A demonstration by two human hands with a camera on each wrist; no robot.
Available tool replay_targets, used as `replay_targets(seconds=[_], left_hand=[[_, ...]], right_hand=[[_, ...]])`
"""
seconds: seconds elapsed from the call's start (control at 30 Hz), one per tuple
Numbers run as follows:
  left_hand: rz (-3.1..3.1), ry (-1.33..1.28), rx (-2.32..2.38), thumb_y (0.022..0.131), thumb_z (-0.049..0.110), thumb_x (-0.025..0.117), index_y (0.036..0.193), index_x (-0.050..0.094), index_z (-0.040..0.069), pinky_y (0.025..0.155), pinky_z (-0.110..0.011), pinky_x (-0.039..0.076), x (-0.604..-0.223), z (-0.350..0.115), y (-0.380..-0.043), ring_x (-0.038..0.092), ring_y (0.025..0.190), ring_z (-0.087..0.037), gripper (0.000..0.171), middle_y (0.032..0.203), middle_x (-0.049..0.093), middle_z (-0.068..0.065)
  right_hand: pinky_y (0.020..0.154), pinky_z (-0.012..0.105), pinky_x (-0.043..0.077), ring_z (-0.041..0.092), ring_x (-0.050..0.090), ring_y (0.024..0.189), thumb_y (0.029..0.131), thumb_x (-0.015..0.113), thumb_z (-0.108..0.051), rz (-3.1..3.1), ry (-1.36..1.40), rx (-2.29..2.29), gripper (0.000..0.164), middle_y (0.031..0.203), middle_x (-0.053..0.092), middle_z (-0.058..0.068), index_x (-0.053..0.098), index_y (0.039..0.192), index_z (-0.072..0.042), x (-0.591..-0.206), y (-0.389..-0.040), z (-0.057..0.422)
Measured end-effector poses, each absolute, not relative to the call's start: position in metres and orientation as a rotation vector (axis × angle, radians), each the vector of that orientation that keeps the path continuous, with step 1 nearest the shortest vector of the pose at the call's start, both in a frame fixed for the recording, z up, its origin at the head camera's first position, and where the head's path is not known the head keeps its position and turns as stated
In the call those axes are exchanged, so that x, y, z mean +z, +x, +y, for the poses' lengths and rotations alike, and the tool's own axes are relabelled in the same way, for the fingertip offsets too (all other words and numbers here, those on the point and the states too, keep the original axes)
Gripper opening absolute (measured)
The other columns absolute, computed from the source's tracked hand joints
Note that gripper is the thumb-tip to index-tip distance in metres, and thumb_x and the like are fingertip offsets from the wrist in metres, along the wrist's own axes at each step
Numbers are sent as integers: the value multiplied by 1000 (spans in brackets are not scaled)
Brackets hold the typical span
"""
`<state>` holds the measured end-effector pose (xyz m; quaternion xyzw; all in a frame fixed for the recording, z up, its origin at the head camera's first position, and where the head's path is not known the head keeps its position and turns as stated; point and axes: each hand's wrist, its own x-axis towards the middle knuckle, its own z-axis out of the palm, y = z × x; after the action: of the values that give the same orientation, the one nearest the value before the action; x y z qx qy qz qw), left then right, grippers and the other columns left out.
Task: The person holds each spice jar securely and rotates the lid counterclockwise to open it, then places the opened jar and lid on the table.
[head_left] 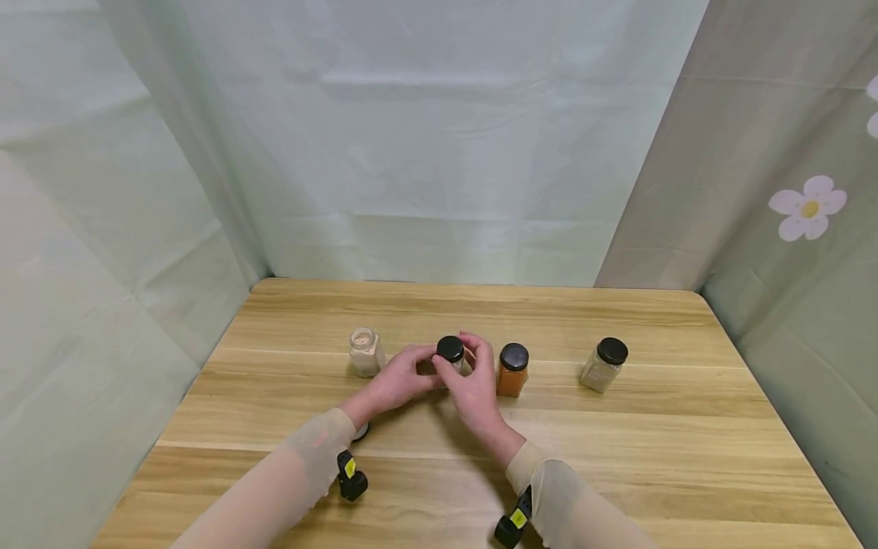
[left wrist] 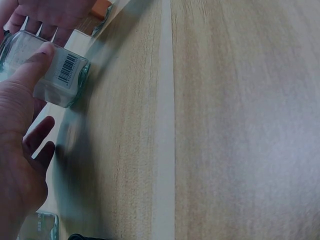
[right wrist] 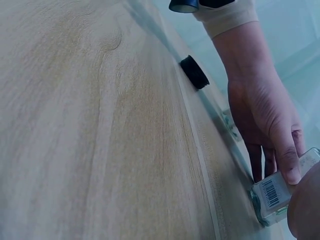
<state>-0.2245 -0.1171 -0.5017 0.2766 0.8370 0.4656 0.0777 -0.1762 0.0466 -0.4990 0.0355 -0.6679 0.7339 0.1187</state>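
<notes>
A clear glass spice jar with a black lid is between both hands near the middle of the table. My left hand grips its body from the left, the thumb lying beside a barcode label. From the right, my right hand curves its thumb and fingers round the upper jar by the lid; some of its fingertips are hidden behind it. In the left wrist view the glass jar appears tilted, its base near the wood. Left of the hands stands an uncapped jar of pale powder.
An orange-filled jar with a black lid stands close beside the right hand. Farther right is another black-lidded jar with pale contents. A loose black lid lies on the wooden table, near the left forearm. Pale curtains surround the table.
</notes>
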Motion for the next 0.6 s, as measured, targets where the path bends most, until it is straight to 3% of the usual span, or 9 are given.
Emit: replay_targets(seconds=[0.27,0.6], left_hand=[[2468,830,1412,91,17,79,131,69,15,114,-40,37,-503,-116,-226,56,128,-14,41,130,68,4],[2468,828,1398,92,15,79,132,68,16,113,-39,37,-503,-116,-227,55,128,-13,42,131,67,5]], right_hand=[[117,58,26,33,40,137,92,73,-1,-2000,166,2068,50,144,44,23,52,137,5,-489,-171,46],[116,60,27,33,43,134,94,70,1,-2009,210,2040,39,141,47,24,60,131,1,-465,-156,47]])
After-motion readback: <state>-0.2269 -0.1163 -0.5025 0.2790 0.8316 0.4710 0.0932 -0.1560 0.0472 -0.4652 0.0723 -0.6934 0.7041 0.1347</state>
